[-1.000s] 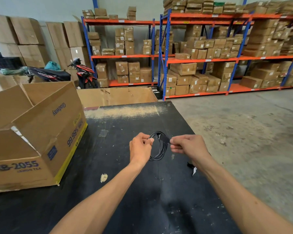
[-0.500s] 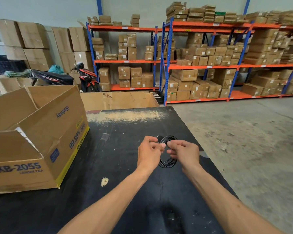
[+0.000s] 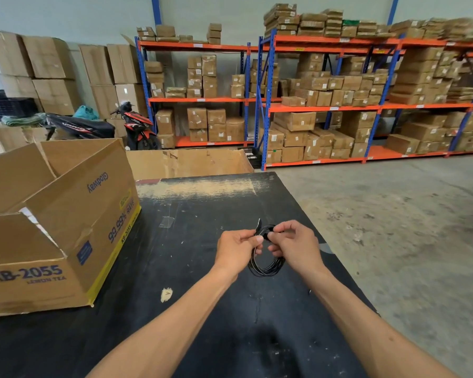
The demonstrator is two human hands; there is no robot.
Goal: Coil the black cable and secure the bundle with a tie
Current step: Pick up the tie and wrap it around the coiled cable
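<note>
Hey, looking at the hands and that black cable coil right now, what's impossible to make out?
- Head view: whether the thin black tie is closed around the coiled black cable; the fingers cover the wrap point.
- The coil's top, hidden behind the left hand and right hand.
- Cable connectors: too small, or hidden.
- Inside of the open brown cardboard box: blocked by its wall and flaps.

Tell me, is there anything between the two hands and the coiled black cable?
Nothing visible. The left hand and the right hand both already grip the top of the coiled black cable, held above the black tabletop. A thin black tie end sticks up between them.
</note>
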